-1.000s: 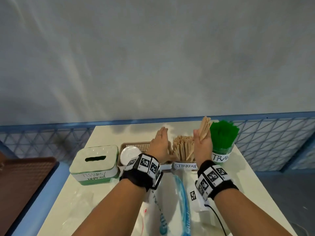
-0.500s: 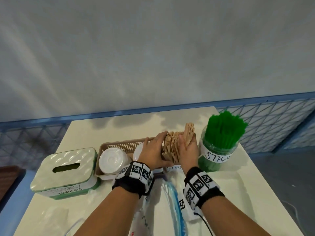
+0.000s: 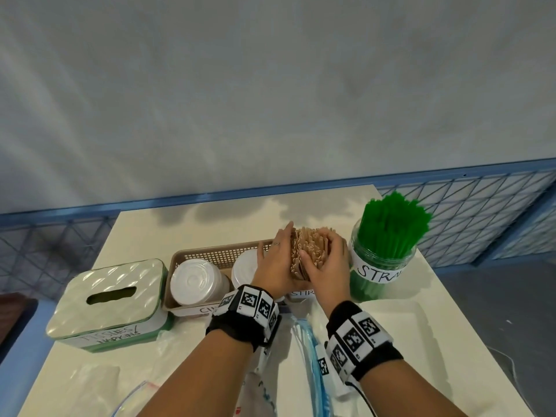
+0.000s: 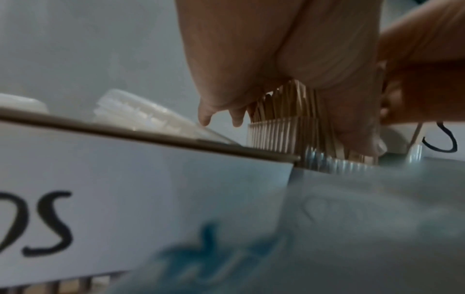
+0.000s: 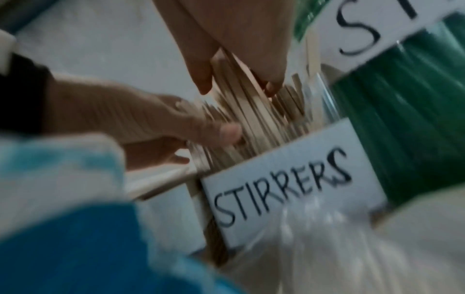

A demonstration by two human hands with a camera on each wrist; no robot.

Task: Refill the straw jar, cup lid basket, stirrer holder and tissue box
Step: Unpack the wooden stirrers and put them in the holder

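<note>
Wooden stirrers [image 3: 311, 251] stand packed in a clear ribbed holder labelled STIRRERS [image 5: 284, 189]. My left hand [image 3: 281, 245] presses flat against their left side with straight fingers. My right hand [image 3: 322, 251] lies over their right side, thumb and fingers curled round a bunch of stirrers [image 5: 241, 79]. In the left wrist view my left palm [image 4: 251, 59] rests against the stirrers [image 4: 284, 117]. The straw jar [image 3: 382, 266], full of green straws, stands just right of my right hand. The lid basket [image 3: 216, 254] holds white lids [image 3: 195, 281]. The green tissue box [image 3: 108, 302] sits at the far left.
Crumpled clear plastic bags, one with a blue edge [image 3: 313, 356], lie on the table [image 3: 210, 224] under my wrists. A blue mesh railing [image 3: 481, 212] runs behind and beside the table. A grey wall stands beyond it.
My right hand came down with its bunch of stirrers into the holder. Both hands closed in on the stirrers from either side. The head view tilted down and nearer.
</note>
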